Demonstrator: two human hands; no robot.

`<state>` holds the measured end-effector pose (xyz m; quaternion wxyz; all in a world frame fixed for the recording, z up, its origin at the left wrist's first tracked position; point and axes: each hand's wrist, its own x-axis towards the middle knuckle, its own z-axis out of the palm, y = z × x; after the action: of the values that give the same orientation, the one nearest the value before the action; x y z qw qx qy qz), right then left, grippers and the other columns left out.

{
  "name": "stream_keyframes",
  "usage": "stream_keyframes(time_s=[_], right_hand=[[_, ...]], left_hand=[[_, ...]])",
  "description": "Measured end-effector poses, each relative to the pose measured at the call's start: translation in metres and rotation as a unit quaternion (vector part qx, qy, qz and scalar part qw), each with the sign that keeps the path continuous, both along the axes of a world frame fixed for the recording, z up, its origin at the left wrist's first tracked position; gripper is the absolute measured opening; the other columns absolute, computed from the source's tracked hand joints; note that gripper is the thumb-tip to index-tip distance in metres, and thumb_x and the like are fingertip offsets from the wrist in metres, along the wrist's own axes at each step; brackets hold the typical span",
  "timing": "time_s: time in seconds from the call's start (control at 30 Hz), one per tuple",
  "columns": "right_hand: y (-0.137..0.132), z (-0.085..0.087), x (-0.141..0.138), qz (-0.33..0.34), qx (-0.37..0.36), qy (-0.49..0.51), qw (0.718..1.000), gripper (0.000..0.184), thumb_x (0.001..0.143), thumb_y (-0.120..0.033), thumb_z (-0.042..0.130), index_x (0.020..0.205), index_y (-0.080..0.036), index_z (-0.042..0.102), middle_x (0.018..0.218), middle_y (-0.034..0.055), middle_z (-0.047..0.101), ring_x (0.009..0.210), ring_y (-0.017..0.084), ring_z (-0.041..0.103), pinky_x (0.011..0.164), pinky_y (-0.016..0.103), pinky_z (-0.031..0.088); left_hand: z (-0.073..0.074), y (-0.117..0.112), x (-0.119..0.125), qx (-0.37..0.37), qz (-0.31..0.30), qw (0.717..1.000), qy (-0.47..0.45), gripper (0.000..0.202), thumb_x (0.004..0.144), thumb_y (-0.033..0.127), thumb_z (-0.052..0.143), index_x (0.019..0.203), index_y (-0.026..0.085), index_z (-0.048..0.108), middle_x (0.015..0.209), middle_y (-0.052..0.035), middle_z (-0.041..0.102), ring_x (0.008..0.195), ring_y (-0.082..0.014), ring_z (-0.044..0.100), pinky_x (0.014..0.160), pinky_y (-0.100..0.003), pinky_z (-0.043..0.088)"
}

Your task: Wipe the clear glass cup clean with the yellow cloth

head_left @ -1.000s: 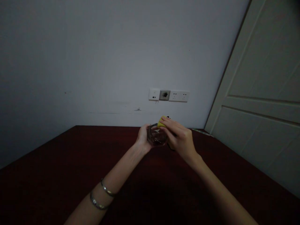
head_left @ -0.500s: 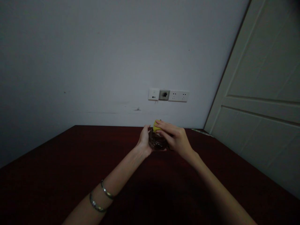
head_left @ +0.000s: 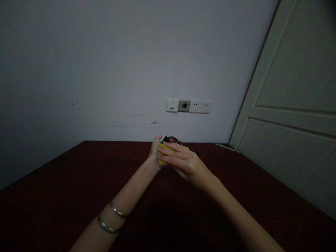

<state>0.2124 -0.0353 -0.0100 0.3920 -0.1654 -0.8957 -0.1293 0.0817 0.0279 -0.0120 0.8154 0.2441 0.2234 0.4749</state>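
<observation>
The glass [head_left: 172,140] is gripped in the left hand [head_left: 154,154], held up above the counter [head_left: 78,182]. The right hand [head_left: 185,163] reaches across its near side, fingers [head_left: 170,154] pointing left and closed on a yellow sponge [head_left: 165,146] pressed against the glass.

Plain room: panelled door [head_left: 296,105], wall sockets [head_left: 189,106]

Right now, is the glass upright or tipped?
Roughly upright: the glass rim shows on top, above the sponge and right hand; rest hidden.
</observation>
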Motion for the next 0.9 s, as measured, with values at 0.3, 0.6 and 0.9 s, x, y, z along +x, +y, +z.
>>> stream_keyframes(time_s=[0.3, 0.6, 0.9], right_hand=[[0.021, -0.004, 0.012, -0.013, -0.071, 0.143, 0.987, 0.033, 0.086, -0.014, 0.057, 0.117, -0.025, 0.064, 0.124, 0.0046, 0.063, 0.122, 0.021, 0.054, 0.105, 0.044, 0.046], [0.024, -0.006, 0.015, -0.002, -0.057, 0.107, 0.993, 0.034, 0.087, -0.016, 0.057, 0.120, -0.026, 0.061, 0.127, 0.0034, 0.061, 0.125, 0.020, 0.051, 0.106, 0.043, 0.045], [0.031, 0.004, 0.031, -0.019, -0.184, 0.149, 0.971, 0.031, 0.083, -0.020, 0.063, 0.113, -0.026, 0.065, 0.120, 0.0049, 0.065, 0.115, 0.021, 0.060, 0.102, 0.043, 0.047]], left_hand=[[0.001, -0.005, 0.005, 0.003, 0.034, 0.994, 0.104, 0.035, 0.088, 0.038, 0.035, 0.074, 0.015, 0.058, 0.054, -0.0045, 0.059, 0.046, -0.0187, 0.056, 0.046, -0.030, 0.046], [-0.001, -0.006, 0.006, 0.019, 0.045, 0.990, 0.132, 0.032, 0.086, 0.037, 0.037, 0.076, 0.016, 0.058, 0.058, -0.0041, 0.060, 0.048, -0.0176, 0.056, 0.050, -0.031, 0.047], [-0.005, -0.004, 0.001, 0.005, -0.003, 0.988, 0.157, 0.039, 0.088, 0.046, 0.033, 0.089, 0.017, 0.058, 0.067, -0.0072, 0.064, 0.060, -0.0257, 0.064, 0.056, -0.047, 0.052]])
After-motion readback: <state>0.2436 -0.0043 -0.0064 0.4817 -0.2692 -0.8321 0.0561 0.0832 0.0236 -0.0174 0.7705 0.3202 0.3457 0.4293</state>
